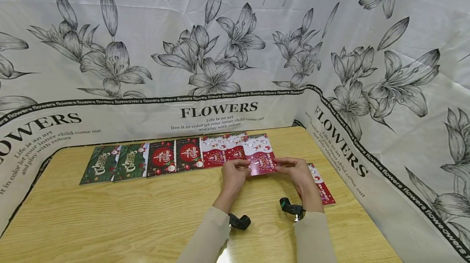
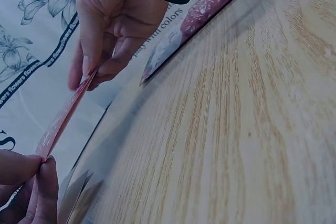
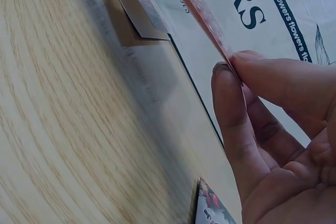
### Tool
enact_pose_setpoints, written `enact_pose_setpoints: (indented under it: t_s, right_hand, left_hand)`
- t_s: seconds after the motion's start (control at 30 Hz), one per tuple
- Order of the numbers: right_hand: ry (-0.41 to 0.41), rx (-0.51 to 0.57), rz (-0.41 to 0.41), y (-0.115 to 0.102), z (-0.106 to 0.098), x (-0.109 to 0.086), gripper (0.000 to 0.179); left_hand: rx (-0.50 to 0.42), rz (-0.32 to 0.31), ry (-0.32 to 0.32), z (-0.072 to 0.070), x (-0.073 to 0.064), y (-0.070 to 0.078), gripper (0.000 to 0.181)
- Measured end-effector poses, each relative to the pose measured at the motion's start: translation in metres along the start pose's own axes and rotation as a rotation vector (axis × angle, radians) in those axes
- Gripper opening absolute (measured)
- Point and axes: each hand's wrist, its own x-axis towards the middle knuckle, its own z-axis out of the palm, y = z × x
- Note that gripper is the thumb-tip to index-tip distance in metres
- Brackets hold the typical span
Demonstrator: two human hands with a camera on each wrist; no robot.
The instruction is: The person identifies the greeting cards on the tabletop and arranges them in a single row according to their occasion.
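Both hands hold one red and white Christmas card, printed with small figures and lettering, by its two sides. My left hand pinches its left edge between thumb and fingers, and my right hand pinches the right edge. Seen edge-on in the left wrist view, the card spans between the two hands above the wood. In the right wrist view, thumb and forefinger of the right hand meet at the card's edge. The held card overlaps the right end of a row of cards in the head view.
Along the table's back lie two green cards, two dark cards with red circles and a red and white card. Another red and white card lies right of the right forearm. Flower-printed cloth walls the wooden table.
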Motion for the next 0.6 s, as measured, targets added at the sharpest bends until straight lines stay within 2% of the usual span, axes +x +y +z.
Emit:
enact_pose_setpoints:
  t_s: [0.3, 0.6]
  right_hand:
    - [0.012, -0.025, 0.013, 0.0009, 0.0017, -0.0008, 0.034]
    - [0.016, -0.030, 0.005, -0.0002, 0.0011, 0.0004, 0.035]
  left_hand:
    - [0.013, -0.025, 0.016, -0.0005, -0.0013, 0.0013, 0.019]
    - [0.040, 0.003, 0.028, -0.0002, -0.0028, 0.0031, 0.025]
